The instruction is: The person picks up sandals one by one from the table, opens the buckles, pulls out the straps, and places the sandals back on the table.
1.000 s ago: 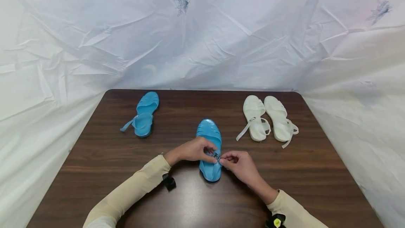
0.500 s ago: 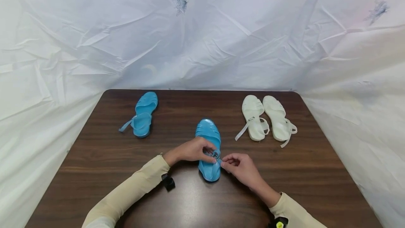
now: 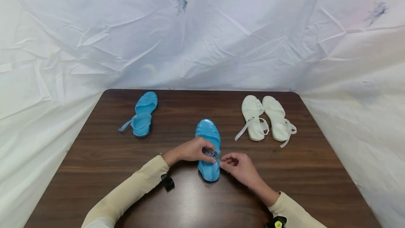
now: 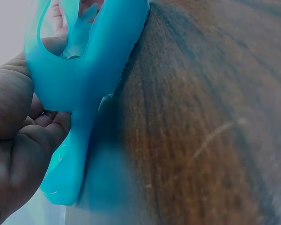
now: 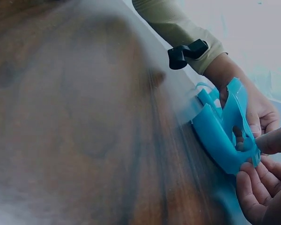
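In the head view a blue jelly sandal [image 3: 207, 129] lies near the middle of the table, toe pointing away. My left hand [image 3: 193, 150] reaches over it from the left, thumb and fingers pinching the ankle strap by its small metal buckle [image 3: 216, 156]. From the other side my right hand [image 3: 239, 167] pinches the strap close to the buckle, thumb against fingertips. The left wrist view shows the sandal's heel [image 4: 70, 86] standing on the wood, the left thumb showing through its side opening. In the right wrist view the right fingertips [image 5: 246, 176] are right at the strap.
Another blue sandal [image 3: 145, 110] lies at the back left, its strap hanging out to the left. Two white sandals [image 3: 254, 110] sit side by side at the back right with loose straps. Behind the dark wooden table [image 3: 171, 112] hangs a white printed sheet [image 3: 202, 52].
My right hand has drawn slightly right from the buckle, then shifted a little back toward it. The strap loop above the buckle stands out more. My left hand has kept its place.
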The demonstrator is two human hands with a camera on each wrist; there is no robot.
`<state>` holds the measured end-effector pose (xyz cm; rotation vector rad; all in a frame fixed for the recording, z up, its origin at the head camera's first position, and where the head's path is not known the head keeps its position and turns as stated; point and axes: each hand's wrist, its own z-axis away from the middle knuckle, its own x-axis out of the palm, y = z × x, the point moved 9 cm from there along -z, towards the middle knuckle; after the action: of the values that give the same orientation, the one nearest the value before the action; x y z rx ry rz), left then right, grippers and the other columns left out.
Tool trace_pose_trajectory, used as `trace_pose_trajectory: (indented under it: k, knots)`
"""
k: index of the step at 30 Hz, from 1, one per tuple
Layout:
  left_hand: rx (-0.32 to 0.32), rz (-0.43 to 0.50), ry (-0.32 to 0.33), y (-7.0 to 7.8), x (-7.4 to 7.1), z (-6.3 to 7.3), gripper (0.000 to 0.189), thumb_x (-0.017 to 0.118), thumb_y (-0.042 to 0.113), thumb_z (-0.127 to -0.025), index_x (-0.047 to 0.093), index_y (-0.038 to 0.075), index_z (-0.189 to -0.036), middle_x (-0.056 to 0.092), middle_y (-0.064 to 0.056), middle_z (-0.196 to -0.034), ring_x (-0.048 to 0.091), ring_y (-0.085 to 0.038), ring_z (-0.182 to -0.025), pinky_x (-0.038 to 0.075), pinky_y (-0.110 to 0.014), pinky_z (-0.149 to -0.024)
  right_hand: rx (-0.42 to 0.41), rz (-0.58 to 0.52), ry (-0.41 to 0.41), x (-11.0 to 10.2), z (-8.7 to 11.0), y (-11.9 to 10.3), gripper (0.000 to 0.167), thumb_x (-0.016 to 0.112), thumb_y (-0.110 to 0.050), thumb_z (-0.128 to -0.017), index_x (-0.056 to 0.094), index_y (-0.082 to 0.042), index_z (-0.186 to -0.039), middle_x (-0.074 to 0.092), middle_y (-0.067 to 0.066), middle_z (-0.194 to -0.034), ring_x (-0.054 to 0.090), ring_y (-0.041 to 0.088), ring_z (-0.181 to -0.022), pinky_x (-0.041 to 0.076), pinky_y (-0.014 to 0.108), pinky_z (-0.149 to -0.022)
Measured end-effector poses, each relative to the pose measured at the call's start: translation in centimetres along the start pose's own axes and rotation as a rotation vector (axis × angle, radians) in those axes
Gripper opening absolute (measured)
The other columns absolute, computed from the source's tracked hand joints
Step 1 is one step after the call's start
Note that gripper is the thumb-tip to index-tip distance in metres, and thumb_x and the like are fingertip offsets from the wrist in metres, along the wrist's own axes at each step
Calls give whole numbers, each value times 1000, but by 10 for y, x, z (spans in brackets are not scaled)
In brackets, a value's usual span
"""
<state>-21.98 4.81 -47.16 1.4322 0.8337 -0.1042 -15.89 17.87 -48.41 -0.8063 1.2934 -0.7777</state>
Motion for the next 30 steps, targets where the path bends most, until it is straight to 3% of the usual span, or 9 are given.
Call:
trace_pose_trajectory:
  k: [10,16,19,24,30]
  knots:
    - [-8,-5,2,-1,-1,1,21,80,24,-92,77,13,-110,73,11,-96,67,-1,-86,57,-23,-77,-27,8,18,0,0,-4,5,79,-11,-90,78,-10,-95,73,-1,-85,65,13,-75,55,24,-64]
    - [0,-4,-7,0,1,0,19,80,24,-92,77,14,-107,72,12,-93,66,0,-81,57,-22,-74,-12,0,33,0,-1,-6,3,78,-9,-90,78,-8,-94,72,0,-83,63,12,-72,53,24,-61]
    - [13,-8,-9,2,0,0,12,79,25,-92,74,14,-94,65,14,-80,58,1,-70,51,-18,-65,-24,-4,33,0,-3,-9,4,78,-11,-91,78,-7,-94,72,0,-83,62,11,-71,52,23,-61]
    - [28,-6,-15,4,1,-1,27,78,24,-93,59,15,-76,46,11,-67,42,0,-59,38,-19,-56,-34,-6,6,1,-5,-12,8,78,-14,-92,77,-7,-95,72,1,-84,63,12,-73,53,23,-62]
    - [27,4,-19,3,1,0,14,78,23,-93,68,16,-87,55,12,-71,49,0,-63,44,-18,-60,-13,-21,-43,1,-2,-5,19,79,-21,-91,75,-4,-99,72,3,-86,66,14,-75,55,25,-64]
